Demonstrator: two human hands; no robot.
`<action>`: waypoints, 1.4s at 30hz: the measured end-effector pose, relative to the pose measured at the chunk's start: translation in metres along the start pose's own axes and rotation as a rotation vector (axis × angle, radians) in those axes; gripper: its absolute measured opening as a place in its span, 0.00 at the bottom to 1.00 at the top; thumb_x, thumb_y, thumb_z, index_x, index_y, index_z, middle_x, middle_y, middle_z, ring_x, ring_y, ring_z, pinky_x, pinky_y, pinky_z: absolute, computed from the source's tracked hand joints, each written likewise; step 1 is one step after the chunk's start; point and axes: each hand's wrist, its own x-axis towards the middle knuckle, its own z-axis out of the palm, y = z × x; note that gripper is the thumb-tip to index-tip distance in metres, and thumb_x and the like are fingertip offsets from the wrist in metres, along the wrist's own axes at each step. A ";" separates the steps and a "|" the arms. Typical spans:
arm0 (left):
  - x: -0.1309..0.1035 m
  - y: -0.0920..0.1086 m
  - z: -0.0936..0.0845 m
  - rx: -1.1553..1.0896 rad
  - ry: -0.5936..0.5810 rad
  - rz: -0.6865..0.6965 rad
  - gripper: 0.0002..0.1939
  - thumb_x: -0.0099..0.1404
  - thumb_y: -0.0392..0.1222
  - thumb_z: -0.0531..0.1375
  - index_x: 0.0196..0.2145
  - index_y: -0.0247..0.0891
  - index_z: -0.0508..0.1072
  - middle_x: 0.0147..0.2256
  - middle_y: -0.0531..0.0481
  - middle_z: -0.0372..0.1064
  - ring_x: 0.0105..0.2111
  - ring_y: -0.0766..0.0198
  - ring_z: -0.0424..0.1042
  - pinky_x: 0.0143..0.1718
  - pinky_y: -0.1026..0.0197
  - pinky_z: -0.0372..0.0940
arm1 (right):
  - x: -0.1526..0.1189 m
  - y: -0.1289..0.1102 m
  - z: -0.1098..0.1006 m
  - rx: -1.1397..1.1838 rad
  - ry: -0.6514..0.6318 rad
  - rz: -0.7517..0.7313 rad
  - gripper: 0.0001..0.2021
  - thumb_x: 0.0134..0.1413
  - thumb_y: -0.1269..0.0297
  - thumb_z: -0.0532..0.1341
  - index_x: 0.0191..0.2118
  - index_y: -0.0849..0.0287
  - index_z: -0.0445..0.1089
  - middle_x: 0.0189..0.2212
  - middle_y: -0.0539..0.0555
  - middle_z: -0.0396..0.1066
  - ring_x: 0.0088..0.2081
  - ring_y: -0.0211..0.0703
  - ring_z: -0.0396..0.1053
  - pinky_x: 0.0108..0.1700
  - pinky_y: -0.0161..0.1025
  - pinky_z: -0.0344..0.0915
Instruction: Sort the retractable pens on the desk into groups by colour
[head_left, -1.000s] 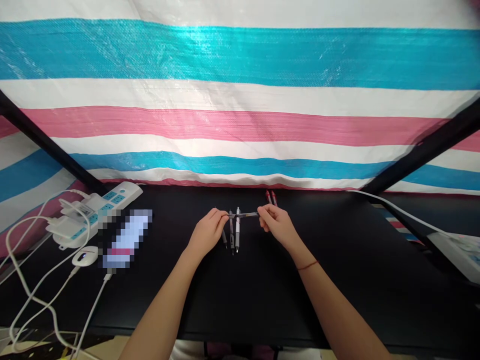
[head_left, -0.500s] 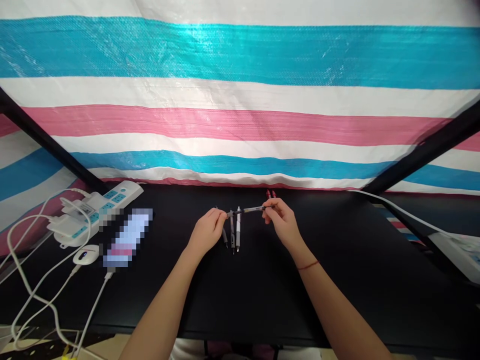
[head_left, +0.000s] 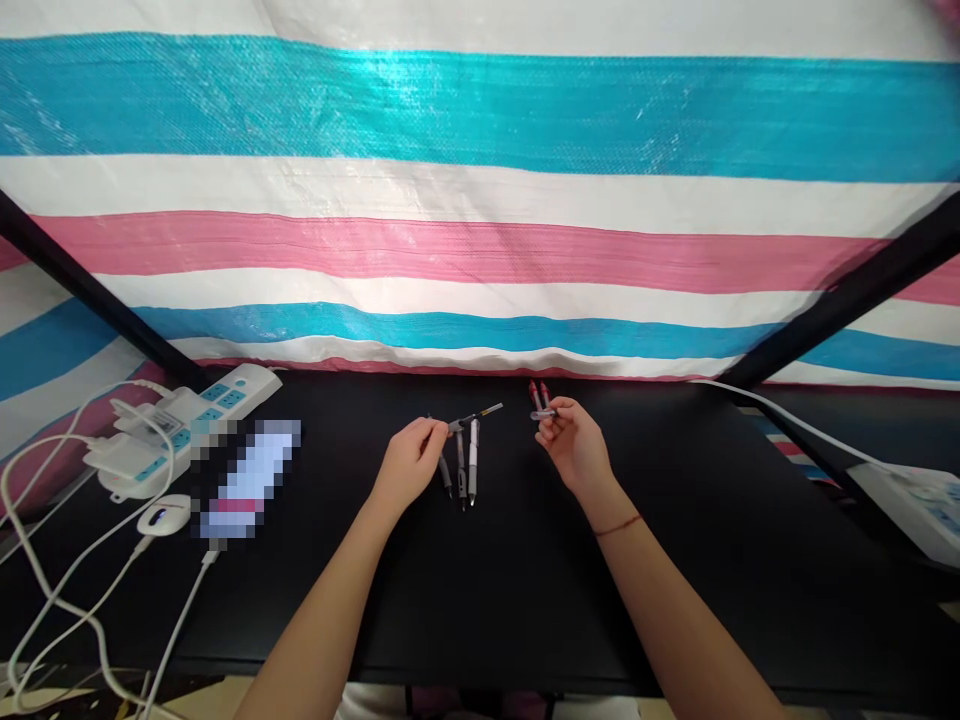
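My left hand is closed on one end of a dark pen part, and its thin refill sticks out bare to the right. A short clear pen barrel is pinched between the fingertips of my right hand. The two pieces are apart, with a gap between them. Below the refill lie a white-and-grey pen, a grey pen and a dark pen, side by side on the black table. Just behind my right hand are two red-ended pens, partly covered by the barrel and fingers.
On the left are a white power strip, a phone with its picture blurred, a small white device and looping white cables. A white box-like object stands at far right. Striped sheeting hangs behind the table.
The pen held between both hands has come apart. My right hand has moved slightly right with the clear barrel, leaving the refill exposed on the part in my left hand.
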 end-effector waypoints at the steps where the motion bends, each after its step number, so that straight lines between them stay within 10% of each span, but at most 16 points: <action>1: 0.000 -0.001 0.000 -0.003 0.000 -0.005 0.17 0.68 0.45 0.49 0.27 0.38 0.71 0.27 0.51 0.69 0.29 0.64 0.70 0.35 0.63 0.64 | 0.000 0.000 0.000 0.023 -0.019 0.022 0.05 0.35 0.68 0.59 0.25 0.57 0.63 0.15 0.44 0.60 0.16 0.31 0.55 0.20 0.30 0.54; 12: 0.001 -0.009 0.003 -0.039 0.007 0.063 0.12 0.67 0.44 0.52 0.40 0.38 0.73 0.32 0.50 0.71 0.29 0.64 0.72 0.33 0.62 0.67 | 0.000 -0.002 -0.002 0.148 -0.208 0.117 0.03 0.36 0.68 0.57 0.23 0.57 0.61 0.15 0.45 0.57 0.17 0.31 0.54 0.20 0.31 0.53; 22: 0.001 -0.012 0.003 -0.042 0.048 0.059 0.11 0.67 0.43 0.52 0.41 0.38 0.72 0.38 0.48 0.71 0.30 0.65 0.73 0.35 0.62 0.68 | 0.000 0.003 0.001 -0.154 0.011 -0.234 0.07 0.38 0.66 0.60 0.28 0.56 0.62 0.19 0.46 0.68 0.18 0.32 0.58 0.19 0.30 0.55; 42: 0.001 -0.012 0.004 -0.031 0.031 0.069 0.11 0.66 0.43 0.53 0.41 0.39 0.72 0.39 0.48 0.70 0.31 0.65 0.72 0.35 0.61 0.68 | -0.006 0.010 0.003 -0.367 -0.141 -0.394 0.06 0.48 0.63 0.61 0.32 0.56 0.65 0.22 0.47 0.67 0.21 0.34 0.62 0.21 0.32 0.60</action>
